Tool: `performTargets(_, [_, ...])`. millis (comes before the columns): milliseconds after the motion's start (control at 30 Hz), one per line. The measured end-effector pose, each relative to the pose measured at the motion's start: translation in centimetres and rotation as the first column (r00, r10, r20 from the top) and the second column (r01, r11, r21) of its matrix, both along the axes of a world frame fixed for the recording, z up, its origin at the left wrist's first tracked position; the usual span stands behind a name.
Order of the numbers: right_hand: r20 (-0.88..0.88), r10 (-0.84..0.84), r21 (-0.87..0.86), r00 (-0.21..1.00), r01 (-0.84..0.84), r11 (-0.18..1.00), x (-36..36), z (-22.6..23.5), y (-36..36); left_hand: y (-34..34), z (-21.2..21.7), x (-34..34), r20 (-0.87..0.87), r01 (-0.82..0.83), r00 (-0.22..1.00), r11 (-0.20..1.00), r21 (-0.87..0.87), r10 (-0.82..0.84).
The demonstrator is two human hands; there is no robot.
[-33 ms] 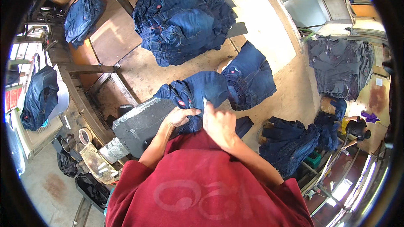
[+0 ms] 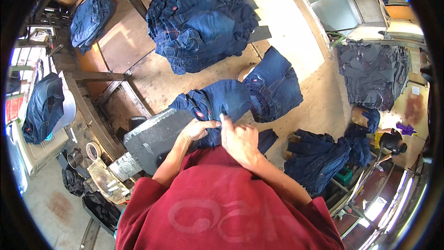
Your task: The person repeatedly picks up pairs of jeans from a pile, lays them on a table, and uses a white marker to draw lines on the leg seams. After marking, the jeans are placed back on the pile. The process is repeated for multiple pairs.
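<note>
Both hands on one pair of dark blue jeans, with heaps of jeans all around.

Farthest ahead of the hands, a big heap of dark blue jeans [image 2: 199, 25]; off to the right, a stack of dark grey garments [image 2: 374, 71]; lower right, a smaller pile of blue jeans [image 2: 319, 159]; just ahead and right of the hands, a folded bundle of jeans [image 2: 275, 85]. Under the hands, the pair of jeans being handled [image 2: 212, 104], draped over the far edge of a grey slanted board [image 2: 155, 136], waistband end at the fingers. Left hand [image 2: 196, 129] lying flat on the denim, fingers pinching a fold; right hand [image 2: 238, 139] closed on the cloth beside it, one finger raised. Judging by the heaps, much already sorted into piles, this pair mid-handling, not yet laid on any pile.
</note>
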State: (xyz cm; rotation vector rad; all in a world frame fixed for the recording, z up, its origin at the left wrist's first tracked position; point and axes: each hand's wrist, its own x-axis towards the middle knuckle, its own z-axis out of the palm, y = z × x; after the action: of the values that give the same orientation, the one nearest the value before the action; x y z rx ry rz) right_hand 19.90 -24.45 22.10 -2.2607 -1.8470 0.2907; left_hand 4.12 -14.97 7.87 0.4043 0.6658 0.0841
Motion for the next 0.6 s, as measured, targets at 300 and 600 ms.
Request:
performTargets(300, [0.068, -0.103, -0.085, 0.992, 0.108, 0.990, -0.6, -0.7, 0.7, -0.1, -1.5, -0.1, -0.087, 0.064, 0.994, 0.998, 0.006, -0.063])
performTargets(600, [0.138, -0.119, -0.096, 0.983, 0.133, 0.986, -1.3, -0.9, 0.7, 0.0, -1.3, 0.1, -0.020, 0.066, 0.998, 0.998, 0.017, -0.065])
